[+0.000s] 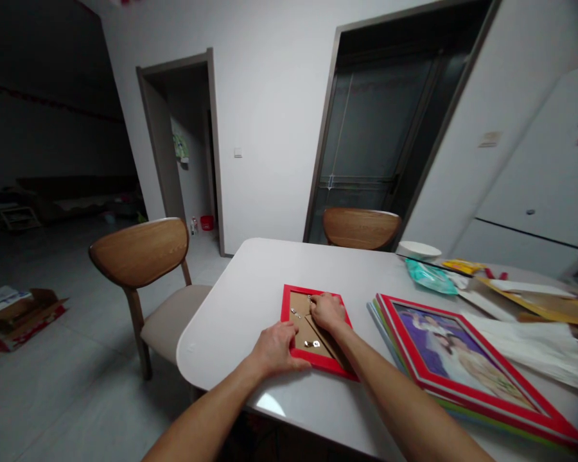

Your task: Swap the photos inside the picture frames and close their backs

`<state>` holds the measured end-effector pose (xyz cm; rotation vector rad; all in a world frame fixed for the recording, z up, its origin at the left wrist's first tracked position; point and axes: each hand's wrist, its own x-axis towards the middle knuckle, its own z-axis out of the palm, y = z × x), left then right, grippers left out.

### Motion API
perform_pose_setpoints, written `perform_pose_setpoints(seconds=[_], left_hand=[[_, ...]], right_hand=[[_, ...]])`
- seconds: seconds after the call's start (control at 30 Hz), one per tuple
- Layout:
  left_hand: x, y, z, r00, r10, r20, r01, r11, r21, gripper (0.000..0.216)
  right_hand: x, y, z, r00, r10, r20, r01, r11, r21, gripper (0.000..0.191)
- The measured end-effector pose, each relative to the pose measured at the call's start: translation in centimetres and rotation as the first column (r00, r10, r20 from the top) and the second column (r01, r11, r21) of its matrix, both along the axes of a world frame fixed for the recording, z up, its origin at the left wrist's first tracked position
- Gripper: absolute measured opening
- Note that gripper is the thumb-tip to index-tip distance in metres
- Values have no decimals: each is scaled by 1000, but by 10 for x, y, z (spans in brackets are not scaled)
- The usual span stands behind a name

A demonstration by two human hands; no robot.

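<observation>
A small red picture frame (286,301) lies face down on the white table (250,282), its brown backing board and metal clips showing. My left hand (275,350) rests on the frame's near left edge, fingers curled over it. My right hand (326,312) presses on the backing near the far edge, fingers bent at a clip.
A stack of larger frames, the top one red with a photo (467,362), lies to the right. Beyond it are papers, a teal packet (431,276) and a white bowl (418,249). Wooden chairs stand at the left (142,253) and far side (361,226).
</observation>
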<state>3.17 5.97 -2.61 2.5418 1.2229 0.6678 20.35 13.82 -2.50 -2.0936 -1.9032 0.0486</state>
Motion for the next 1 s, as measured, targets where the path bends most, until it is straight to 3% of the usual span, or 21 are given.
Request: perform_pose_setpoints(seconds=[0.2,0.4,0.53,0.67,0.8,1.0], left_hand=[[-1,0,0,1000,-6,16,6,1000,-13,39],[-2,-1,-3,999,-1,34,2,1000,-26,40],[-2,-1,-5,999,6,46,-4,999,-40,43],[-1,-4,0,998,14,59,-11,999,-43,42],[0,-10,6,996,18,85,-14,999,-42,38],[11,-19,15,982,11,186,7,996,-94,38]], right_hand=[[-7,-3,0,1000,-19,21,19,1000,7,32],[14,-45,6,999,-40,-11,41,996,73,43],[33,-71,4,992,-79,-99,81,997,7,40],[42,-72,5,965,-137,-223,130,990,-47,42],[50,-71,11,891,-170,-421,128,984,-127,33],[47,-85,32,668,-99,-738,-26,987,-156,32]])
